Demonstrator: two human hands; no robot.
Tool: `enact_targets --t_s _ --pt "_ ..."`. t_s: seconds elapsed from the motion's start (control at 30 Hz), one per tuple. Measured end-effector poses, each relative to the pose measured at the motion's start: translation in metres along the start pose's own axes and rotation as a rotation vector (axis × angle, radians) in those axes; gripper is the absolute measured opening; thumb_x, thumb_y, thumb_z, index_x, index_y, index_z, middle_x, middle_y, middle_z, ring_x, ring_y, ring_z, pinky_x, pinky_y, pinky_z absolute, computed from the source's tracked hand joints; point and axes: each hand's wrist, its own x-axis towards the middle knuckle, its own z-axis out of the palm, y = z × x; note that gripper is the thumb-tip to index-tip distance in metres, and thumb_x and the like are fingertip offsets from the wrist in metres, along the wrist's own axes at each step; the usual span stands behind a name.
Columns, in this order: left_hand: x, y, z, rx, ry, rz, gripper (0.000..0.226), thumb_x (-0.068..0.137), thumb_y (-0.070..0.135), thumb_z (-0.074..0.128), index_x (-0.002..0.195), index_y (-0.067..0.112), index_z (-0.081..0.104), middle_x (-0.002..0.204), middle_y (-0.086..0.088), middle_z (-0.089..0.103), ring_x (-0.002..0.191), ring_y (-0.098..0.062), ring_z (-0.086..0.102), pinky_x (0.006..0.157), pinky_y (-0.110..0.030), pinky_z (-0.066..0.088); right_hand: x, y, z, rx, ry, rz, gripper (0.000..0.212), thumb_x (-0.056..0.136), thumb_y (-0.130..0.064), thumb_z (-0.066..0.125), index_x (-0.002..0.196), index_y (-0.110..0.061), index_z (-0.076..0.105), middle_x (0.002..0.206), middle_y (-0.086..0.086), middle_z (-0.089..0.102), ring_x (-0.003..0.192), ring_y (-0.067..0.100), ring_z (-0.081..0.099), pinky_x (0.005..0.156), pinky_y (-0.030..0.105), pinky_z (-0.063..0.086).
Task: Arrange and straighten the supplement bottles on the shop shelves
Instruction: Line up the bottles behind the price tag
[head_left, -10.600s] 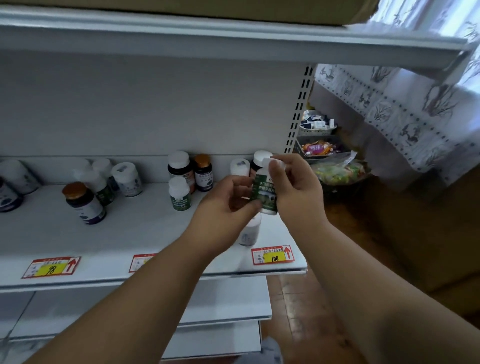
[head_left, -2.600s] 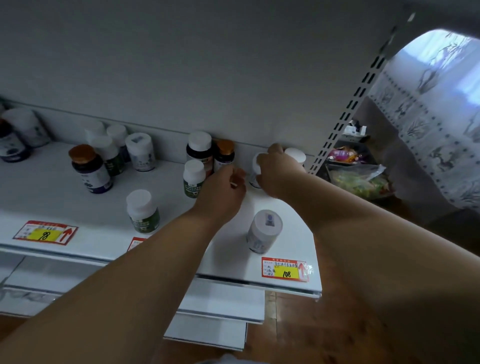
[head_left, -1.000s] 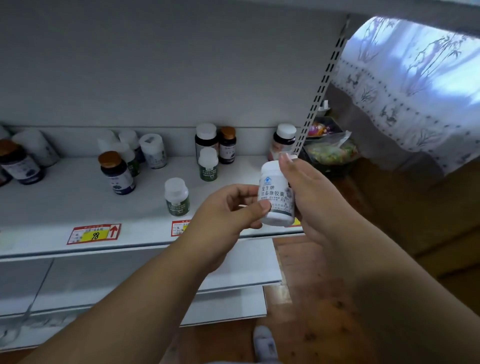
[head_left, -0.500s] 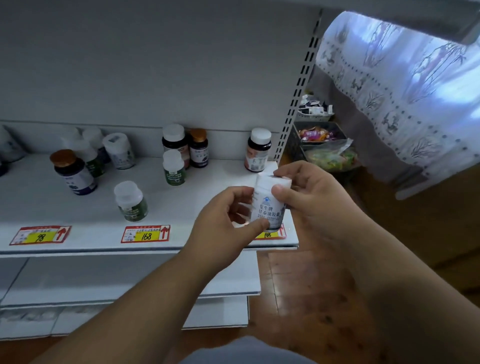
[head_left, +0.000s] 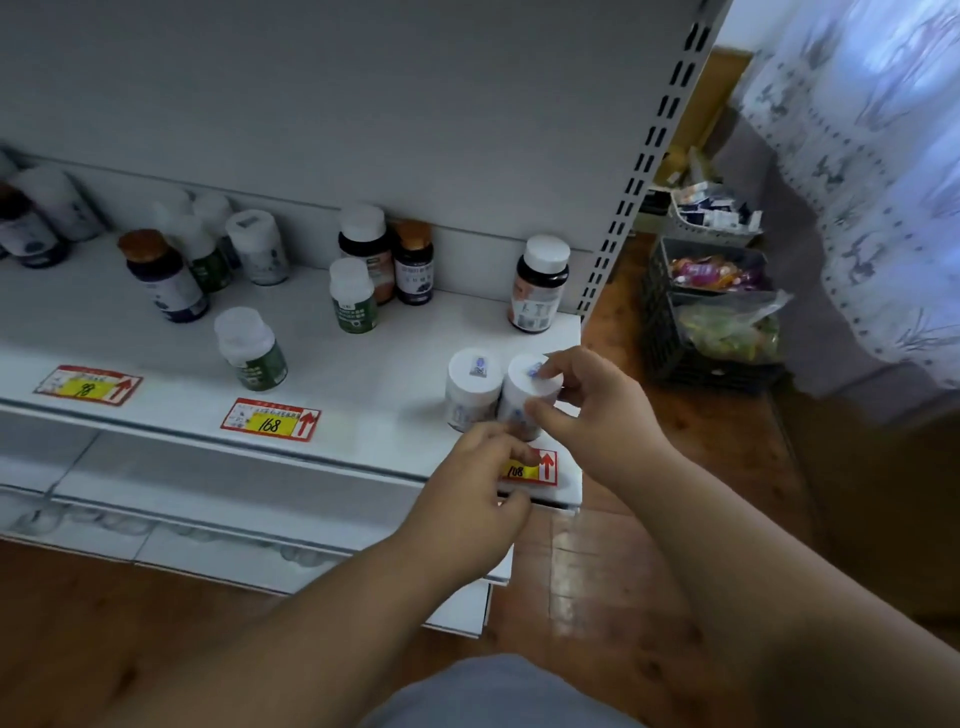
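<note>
On the white shelf (head_left: 363, 364), near the front right corner, two white bottles stand side by side above the 108 price tag (head_left: 535, 467). My right hand (head_left: 597, 415) pinches the right white bottle (head_left: 524, 389), forefinger on its cap and thumb on its side. It touches the left white bottle (head_left: 472, 387). My left hand (head_left: 475, 499) hovers just below, fingertips at the held bottle's base, thumb apart. A dark bottle with a white cap (head_left: 540, 286) stands behind. Green-labelled bottles (head_left: 353, 296) (head_left: 252, 348) and dark bottles (head_left: 414, 262) (head_left: 163, 275) stand scattered further left.
Price tags 98 (head_left: 88, 385) and 168 (head_left: 270, 420) mark the shelf's front edge. A slotted upright (head_left: 639, 171) ends the shelf on the right. Beyond it stand stacked crates of packets (head_left: 711, 291) and a patterned curtain (head_left: 857, 182). Lower shelves (head_left: 208, 499) jut out over the wooden floor.
The white bottle, held in the air before the shelf half a second ago, now stands on the shelf beside the other white bottle. My left hand has slipped down off its side.
</note>
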Motion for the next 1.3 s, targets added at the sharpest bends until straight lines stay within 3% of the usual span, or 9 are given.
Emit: enact_targets --t_s 0.33,0.43,0.53,0.6,0.7,0.8,0.93,1.03,1.3 --pt "0.003 0.005 0.004 0.054 0.070 0.014 0.024 0.084 0.013 0.057 0.089 0.036 0.056 0.112 0.022 0.049 0.102 0.010 0.047 0.077 0.002 0.034 -0.001 0.007 0.002 -0.040 -0.032 -0.083 0.028 0.080 -0.040 0.070 0.099 -0.041 0.050 0.110 -0.021 0.054 0.098 0.006 0.058 0.085 0.035 0.054" --pt "0.014 0.020 -0.013 0.039 0.214 0.062 0.022 0.082 0.010 0.057 0.089 0.032 0.058 0.098 0.017 0.054 0.093 0.003 0.052 0.072 -0.005 0.042 0.002 0.000 -0.003 -0.011 0.017 -0.060 0.025 0.087 -0.051 0.056 0.109 -0.044 0.048 0.118 -0.021 0.050 0.105 0.007 0.054 0.088 0.032 0.051" --pt "0.036 0.041 -0.041 0.075 0.346 0.141 0.019 0.082 0.013 0.058 0.088 0.031 0.057 0.089 0.016 0.055 0.089 0.004 0.051 0.070 -0.002 0.038 0.021 -0.013 -0.012 -0.029 0.100 -0.078 0.016 0.093 -0.035 0.056 0.109 -0.037 0.051 0.112 -0.015 0.053 0.102 0.006 0.054 0.088 0.030 0.051" --pt "0.051 0.050 -0.055 0.107 0.364 0.160 0.021 0.084 0.012 0.060 0.090 0.033 0.056 0.089 0.015 0.056 0.087 0.002 0.052 0.067 -0.002 0.038 0.037 -0.023 -0.016 -0.028 0.135 -0.038 0.013 0.095 -0.031 0.056 0.107 -0.033 0.054 0.109 -0.010 0.055 0.098 0.007 0.057 0.082 0.026 0.051" --pt "0.073 0.051 -0.067 0.070 0.338 0.091 0.019 0.088 0.015 0.058 0.089 0.034 0.056 0.092 0.014 0.058 0.078 -0.003 0.056 0.068 -0.017 0.048 0.060 -0.030 -0.013 -0.020 0.167 0.018 0.014 0.095 -0.030 0.056 0.109 -0.031 0.057 0.109 -0.009 0.057 0.092 0.003 0.058 0.069 0.014 0.042" --pt "0.094 0.045 -0.070 0.097 0.286 0.034 0.018 0.090 0.017 0.056 0.093 0.035 0.055 0.095 0.014 0.058 0.078 -0.003 0.056 0.065 -0.022 0.050 0.079 -0.030 -0.009 -0.083 0.182 0.036 0.029 0.095 -0.030 0.056 0.123 -0.024 0.057 0.120 -0.003 0.055 0.101 0.012 0.057 0.078 0.020 0.042" --pt "0.108 0.035 -0.069 0.143 0.275 0.092 0.019 0.088 0.014 0.055 0.095 0.031 0.057 0.094 0.012 0.058 0.078 0.000 0.053 0.062 -0.012 0.038 0.105 -0.024 -0.002 -0.180 0.196 0.097 0.042 0.092 -0.028 0.060 0.132 -0.025 0.050 0.130 0.003 0.047 0.100 0.015 0.052 0.081 0.024 0.041" --pt "0.116 0.027 -0.069 0.133 0.279 0.112 0.019 0.086 0.013 0.054 0.094 0.031 0.058 0.092 0.013 0.058 0.077 0.000 0.054 0.055 -0.007 0.037 0.123 -0.020 0.003 -0.182 0.209 0.172 0.047 0.090 -0.027 0.061 0.135 -0.028 0.045 0.131 0.006 0.047 0.106 0.025 0.054 0.089 0.038 0.052" --pt "0.127 0.010 -0.070 0.021 0.325 0.119 0.019 0.084 0.012 0.057 0.093 0.029 0.060 0.091 0.014 0.062 0.083 -0.001 0.058 0.069 -0.015 0.044 0.149 -0.008 0.015 -0.243 0.225 0.206 0.033 0.085 -0.030 0.067 0.105 -0.027 0.041 0.110 0.006 0.058 0.089 0.027 0.060 0.076 0.045 0.056"
